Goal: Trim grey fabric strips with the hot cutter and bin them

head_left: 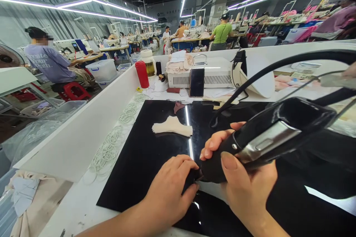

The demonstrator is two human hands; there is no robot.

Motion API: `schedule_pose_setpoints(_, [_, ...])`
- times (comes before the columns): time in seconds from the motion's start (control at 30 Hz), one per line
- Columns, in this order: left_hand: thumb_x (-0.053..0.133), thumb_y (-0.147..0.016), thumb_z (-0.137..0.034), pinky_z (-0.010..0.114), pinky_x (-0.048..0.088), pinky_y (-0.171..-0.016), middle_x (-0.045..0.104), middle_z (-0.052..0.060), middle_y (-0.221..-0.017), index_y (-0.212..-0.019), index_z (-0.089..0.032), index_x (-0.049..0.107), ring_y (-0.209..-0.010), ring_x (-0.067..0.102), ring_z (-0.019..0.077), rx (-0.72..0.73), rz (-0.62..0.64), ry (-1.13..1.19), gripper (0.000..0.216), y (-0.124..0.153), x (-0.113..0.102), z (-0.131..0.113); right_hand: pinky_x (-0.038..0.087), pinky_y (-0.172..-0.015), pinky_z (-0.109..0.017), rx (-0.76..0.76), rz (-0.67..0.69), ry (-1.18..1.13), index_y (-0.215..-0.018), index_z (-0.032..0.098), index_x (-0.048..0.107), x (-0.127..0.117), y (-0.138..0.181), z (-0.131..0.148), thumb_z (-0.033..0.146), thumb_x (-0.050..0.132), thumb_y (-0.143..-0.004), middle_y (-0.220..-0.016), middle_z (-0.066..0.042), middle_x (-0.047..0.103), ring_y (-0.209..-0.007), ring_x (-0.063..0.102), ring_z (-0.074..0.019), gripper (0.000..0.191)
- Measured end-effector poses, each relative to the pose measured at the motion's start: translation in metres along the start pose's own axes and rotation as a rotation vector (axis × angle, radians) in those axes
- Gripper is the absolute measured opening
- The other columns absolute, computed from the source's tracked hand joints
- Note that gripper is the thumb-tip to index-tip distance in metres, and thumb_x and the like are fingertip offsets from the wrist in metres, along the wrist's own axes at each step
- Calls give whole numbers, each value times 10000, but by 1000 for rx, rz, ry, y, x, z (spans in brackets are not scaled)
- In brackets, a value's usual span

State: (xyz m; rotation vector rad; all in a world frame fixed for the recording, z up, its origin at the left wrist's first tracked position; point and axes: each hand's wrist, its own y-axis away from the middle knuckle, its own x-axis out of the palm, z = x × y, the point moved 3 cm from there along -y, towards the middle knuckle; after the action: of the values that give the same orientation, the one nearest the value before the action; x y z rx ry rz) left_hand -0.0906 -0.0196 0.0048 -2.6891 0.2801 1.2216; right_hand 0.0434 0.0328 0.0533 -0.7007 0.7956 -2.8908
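Observation:
My right hand (249, 183) is wrapped round a thick black corded hand tool (278, 118) with a silver lever along its side. The narrow front end of that tool points left and down towards my left hand (171, 189). The left fingers are bent together at the tip, thumb below and index finger above; anything dark between them is hidden. Both hands are over a glossy black board (136, 155). Beyond them on the board lies a stack of cream fabric pieces (172, 126), with a small brown fabric piece (178, 107) behind it.
Loops of pale cord (108, 148) lie along the left wall (75, 144) of the white table. At the back stand a red cup (142, 74), a jar (148, 63), a phone (197, 82) and a vented white box (217, 76). A black hose (278, 66) arches over the right side.

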Motion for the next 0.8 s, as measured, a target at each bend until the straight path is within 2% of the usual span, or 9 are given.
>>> schedule_pose_setpoints(0.17, [646, -875, -95, 407, 446, -1102, 609, 8, -1312, -1209, -265, 561, -1184, 583, 214, 6, -13, 48, 384, 1, -2, 1, 580, -558, -322, 3, -22, 7, -1160, 272, 535, 1, 0, -3, 305, 776, -893, -814, 25, 669, -632, 643, -161, 362])
schedule_pose_setpoints(0.37, [434, -964, -53, 316, 486, -989, 631, 7, -1152, -1172, -257, 570, -1051, 608, 157, 1, -116, 206, 321, 2, -4, 10, 557, -496, -313, 17, 0, -6, -1186, 280, 542, 0, 2, -2, 312, 783, -886, -824, 22, 666, -607, 640, -168, 386])
schedule_pose_setpoints(0.63, [403, -979, -45, 301, 483, -945, 639, -7, -1089, -1114, -251, 580, -994, 607, 147, -3, -111, 236, 304, 3, -3, 9, 578, -572, -323, 9, 19, 22, -1156, 276, 546, -1, 6, 3, 359, 803, -870, -794, 32, 658, -607, 633, -158, 393])
schedule_pose_setpoints(0.8, [393, -979, -36, 299, 484, -943, 637, -13, -1091, -1115, -254, 567, -992, 603, 142, 15, -133, 221, 310, 2, -1, 12, 585, -601, -336, 23, 3, 39, -1169, 280, 527, 1, 6, 0, 319, 755, -911, -783, 36, 660, -630, 635, -162, 346])
